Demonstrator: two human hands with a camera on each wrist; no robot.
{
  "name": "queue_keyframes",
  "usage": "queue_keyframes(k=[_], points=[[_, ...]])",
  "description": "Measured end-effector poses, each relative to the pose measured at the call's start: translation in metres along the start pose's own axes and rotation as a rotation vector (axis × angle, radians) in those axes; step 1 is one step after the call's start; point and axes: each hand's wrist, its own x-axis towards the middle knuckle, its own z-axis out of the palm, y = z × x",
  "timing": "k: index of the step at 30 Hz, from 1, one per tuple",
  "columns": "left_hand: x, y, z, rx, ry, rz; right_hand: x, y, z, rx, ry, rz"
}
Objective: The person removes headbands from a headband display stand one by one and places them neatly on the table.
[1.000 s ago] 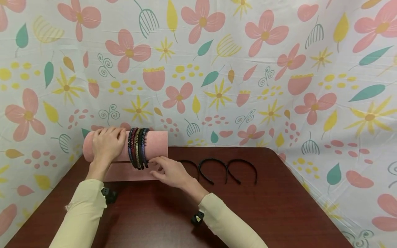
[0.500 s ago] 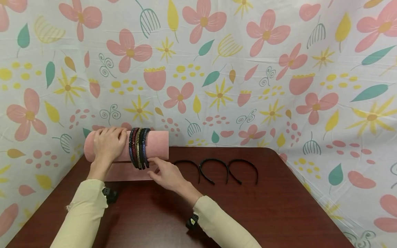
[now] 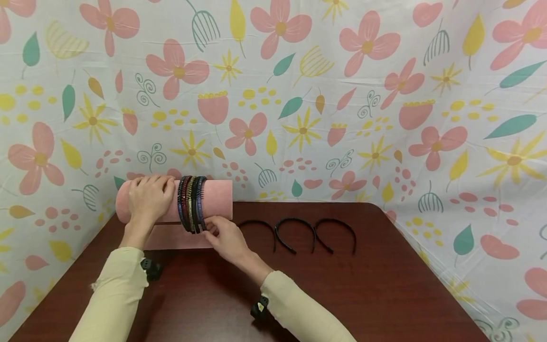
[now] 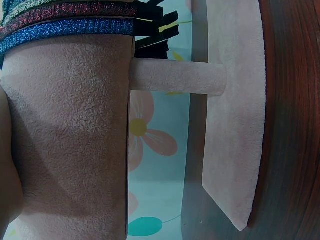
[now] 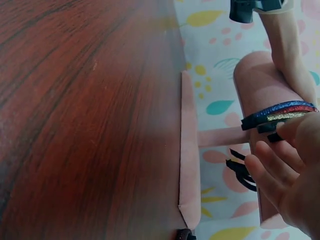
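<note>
A pink plush headband stand [image 3: 218, 197] lies crosswise at the table's left back, its roll raised on a post above a flat base [image 4: 235, 125]. Several glittery headbands [image 3: 188, 204] in blue, red, gold and black hang side by side round the roll. My left hand [image 3: 149, 197] grips the left part of the roll from above, fingers curved over its top. At the headbands' lower front ends, my right hand [image 3: 228, 240] pinches the rightmost, bluish headband [image 3: 199, 202] between thumb and forefinger. In the right wrist view, the other fingers [image 5: 270, 165] are spread loosely below the roll.
Several black headbands [image 3: 295, 221] lie in a row on the dark red-brown table [image 3: 342, 294], right of the stand. A flower-printed cloth [image 3: 273, 95] hangs behind and at the sides.
My right hand has shifted slightly left and drawn thumb and forefinger together at the headband ends. The left hand stays on the roll.
</note>
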Motion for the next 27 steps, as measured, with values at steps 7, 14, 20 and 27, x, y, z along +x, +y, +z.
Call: queue_keyframes(k=[7,14,20,27], points=[[0.001,0.0,0.0,-0.008,0.004,-0.005,-0.002,0.002,-0.005,-0.034,0.065,-0.01],[0.0,0.0,-0.001,-0.011,-0.011,-0.01,-0.006,0.004,-0.013,-0.015,0.076,0.002],[0.0,0.001,-0.001,-0.013,-0.003,-0.01,-0.01,0.008,-0.018,-0.03,0.112,0.026],[0.0,0.001,-0.001,-0.013,-0.011,-0.013,-0.013,0.015,-0.026,0.031,0.15,0.069]])
